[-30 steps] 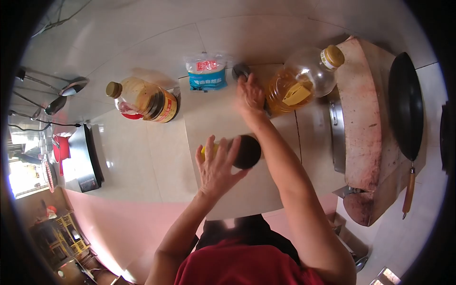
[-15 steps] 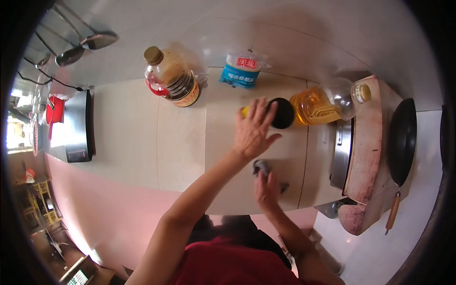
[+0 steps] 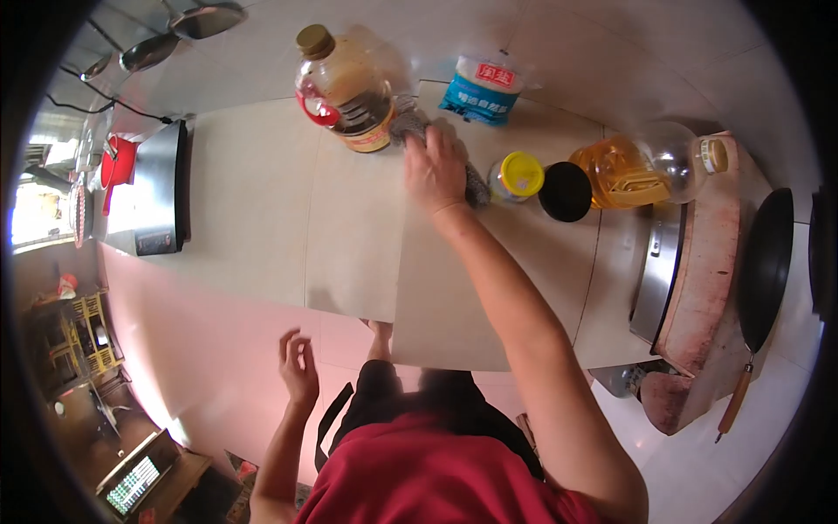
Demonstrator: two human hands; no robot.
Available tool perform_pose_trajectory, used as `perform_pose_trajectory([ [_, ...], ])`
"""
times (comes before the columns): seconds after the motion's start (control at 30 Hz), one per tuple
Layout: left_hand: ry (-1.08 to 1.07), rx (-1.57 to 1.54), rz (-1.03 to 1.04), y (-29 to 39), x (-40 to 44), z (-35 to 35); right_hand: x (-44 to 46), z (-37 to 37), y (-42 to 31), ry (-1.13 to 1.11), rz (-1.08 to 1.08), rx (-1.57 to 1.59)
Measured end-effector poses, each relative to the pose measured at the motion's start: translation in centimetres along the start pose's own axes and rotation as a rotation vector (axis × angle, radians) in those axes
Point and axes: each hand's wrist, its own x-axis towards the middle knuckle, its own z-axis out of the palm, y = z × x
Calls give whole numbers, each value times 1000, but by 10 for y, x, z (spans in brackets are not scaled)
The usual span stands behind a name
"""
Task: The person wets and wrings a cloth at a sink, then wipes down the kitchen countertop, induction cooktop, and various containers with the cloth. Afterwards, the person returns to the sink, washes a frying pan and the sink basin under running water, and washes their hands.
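Note:
My right hand (image 3: 436, 170) presses a grey cloth (image 3: 410, 127) onto the countertop. Part of the cloth is hidden beneath the fingers, and one end sticks out on the right of the hand. Just behind it, a large bottle of dark sauce (image 3: 367, 140) stands upright, close to the cloth. On the right are a small jar with a yellow lid (image 3: 522, 174) and a black-lidded jar (image 3: 566, 192). My left hand (image 3: 299, 371) hangs in the air in front of the counter, its fingers loosely bent and apart, holding nothing.
A blue and white salt bag (image 3: 482, 92) leans at the wall. An oil bottle (image 3: 628, 170) stands beside the black lid. Further right are a metal stove edge (image 3: 661, 271) and a hanging pan (image 3: 765, 271). At left lies a black cooktop (image 3: 161, 188); ladles (image 3: 207, 21) hang above.
My left hand has let go of the yellow-lidded jar and drawn back off the counter. My right hand has carried the cloth from the front to the back, near the sauce bottle.

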Motion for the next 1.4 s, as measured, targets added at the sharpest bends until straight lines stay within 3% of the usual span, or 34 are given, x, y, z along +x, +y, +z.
perform_pose_trajectory([
  [0.1,69,-46,-235,-13,-51,-17,-16,-13,-11,3,-99,42],
  [0.2,99,-119,-187,-5,-45,-5,-93,-31,-44,-203,-185,166],
  [0.23,86,-169,-198,0,-29,2,-124,-44,-62,-228,-285,158],
  [0.27,89,-249,-141,14,-5,5,-155,-55,-79,-402,-280,186],
  [0.33,130,-325,-23,38,52,15,-198,-68,-107,-382,-360,267],
  [0.53,181,-670,142,132,201,9,-191,-53,-145,-500,-473,374],
  [0.6,229,-820,188,144,212,-1,-159,-34,-150,-512,-470,282],
  [0.67,234,-778,193,133,196,-16,-111,-7,-150,-524,-390,-36],
  [0.7,249,-743,194,122,183,-27,-83,6,-144,-588,-276,-104],
  [0.73,253,-595,166,104,166,-32,-68,28,-132,-514,-111,-178],
  [0.8,177,-398,120,47,120,-30,-60,64,-100,-390,-15,-319],
  [0.87,94,-198,12,-28,55,-19,-73,62,-97,-480,-3,-312],
  [0.93,-57,-219,-332,-96,-26,-13,-107,56,-110,-431,-51,-190],
  [0.97,-67,-127,-343,-146,-82,-1,-124,53,-123,-471,-73,-165],
  [1.0,-122,-118,-488,-185,-137,3,-140,49,-136,-513,-94,-140],
  [1.03,-169,-155,-730,-210,-188,2,-154,49,-153,-523,-157,-136],
  [1.07,-179,-108,-733,-249,-251,8,-165,50,-169,-532,-226,-132],
  [1.13,-493,20,-1106,-285,-339,0,-173,53,-202,-544,-315,-80],
  [1.17,-387,-52,-1211,-282,-371,-11,-173,60,-222,-549,-362,-48],
  [1.2,-572,-53,-1342,-287,-388,-20,-171,68,-240,-561,-382,-32],
  [1.3,-252,-425,-1540,-284,-426,-26,-161,93,-294,-653,-384,-21],
  [1.4,-78,-597,-1525,-265,-394,-56,-154,134,-338,-486,-454,-146],
])
